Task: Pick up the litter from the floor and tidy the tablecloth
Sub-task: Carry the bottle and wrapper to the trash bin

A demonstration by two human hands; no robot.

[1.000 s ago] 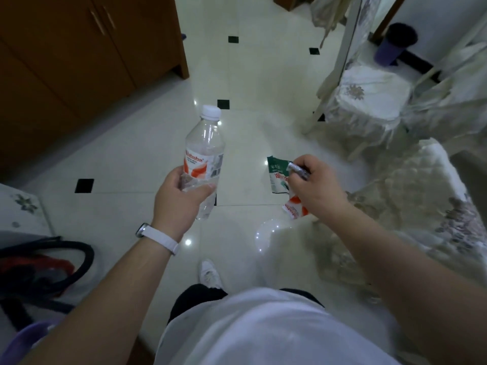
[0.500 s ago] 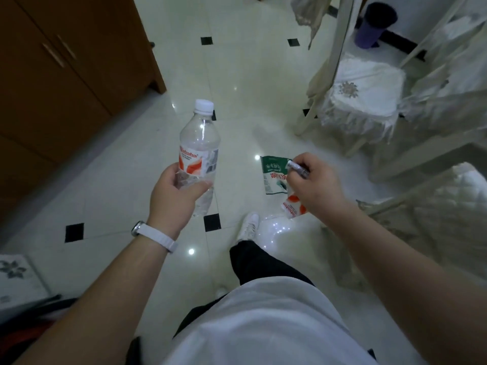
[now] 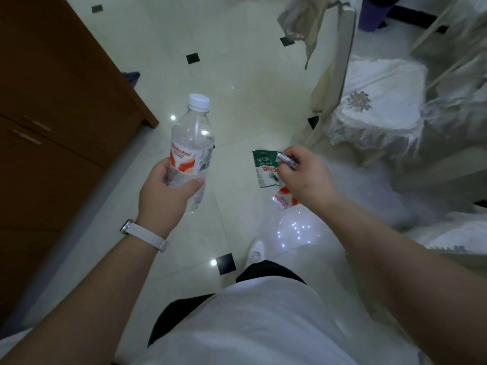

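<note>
My left hand [image 3: 163,192] grips an empty clear plastic bottle [image 3: 191,146] with a white cap and a red and white label, held upright over the floor. My right hand [image 3: 305,177] holds a bunch of litter: a green and white wrapper [image 3: 264,168], a small silver piece [image 3: 287,161] pinched at the fingertips, and a red and white wrapper [image 3: 283,200] that hangs below the hand. Part of the litter is hidden behind my fingers.
A brown wooden cabinet [image 3: 58,106] stands at the left. A chair with a white lace cover [image 3: 374,106] and more draped cloth [image 3: 458,93] fill the right side. A purple bin [image 3: 373,14] sits at the top right. My white shoe [image 3: 257,251] is on the glossy tiled floor [image 3: 237,83].
The view has moved forward along the floor; the cabinet and chair have come nearer. Both hands keep hold of the same bottle and wrappers, in much the same pose.
</note>
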